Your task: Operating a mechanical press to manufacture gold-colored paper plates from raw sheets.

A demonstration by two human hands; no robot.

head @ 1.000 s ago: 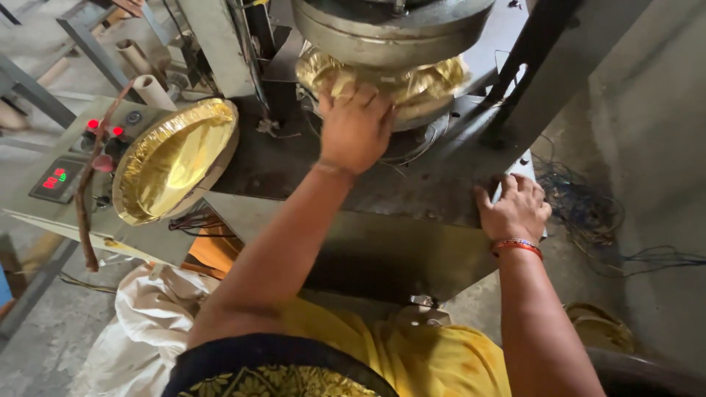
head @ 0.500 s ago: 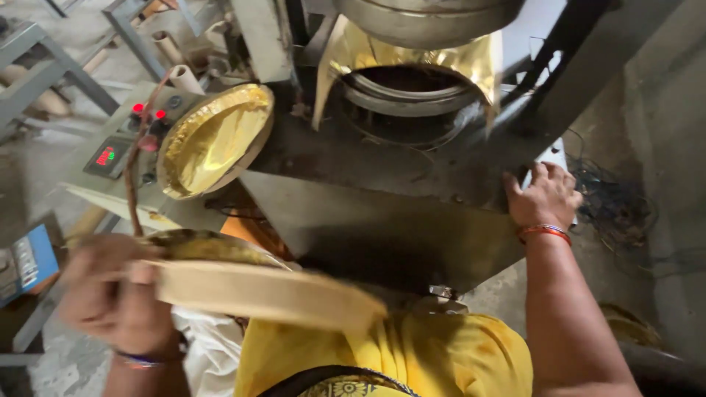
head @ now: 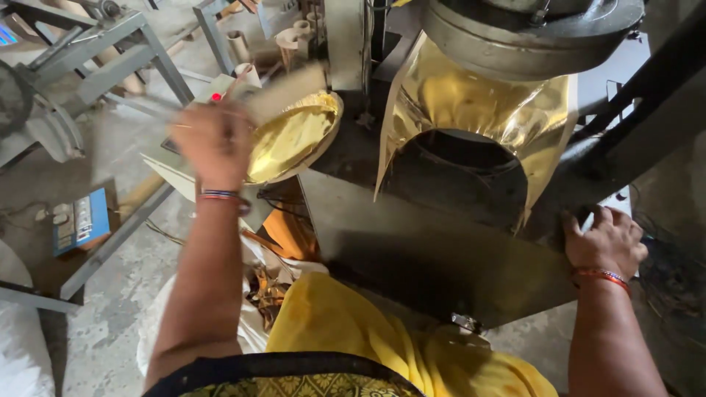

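My left hand (head: 213, 140) is raised at the left, motion-blurred, and grips a flat tan paper plate (head: 288, 90) by its edge. The plate hovers just over a stack of gold foil plates (head: 294, 140) that lies tilted on the machine's left side. My right hand (head: 603, 239) rests at the right, fingers curled over the edge of the dark metal press table (head: 441, 257). A gold foil sheet (head: 478, 103) hangs from under the round metal press die (head: 529, 29), with a round hole cut in it.
A control box with a red light (head: 215, 96) sits behind the gold plates. Grey metal frames (head: 125, 51) stand at the far left, and a small blue box (head: 81, 220) lies on the floor. White sacks (head: 250, 331) and orange scraps lie by my knees.
My left hand left the die, swung down to the lower left with a tan plate, then rose to the gold plate stack. The foil now shows a cut hole. My right hand stayed put.
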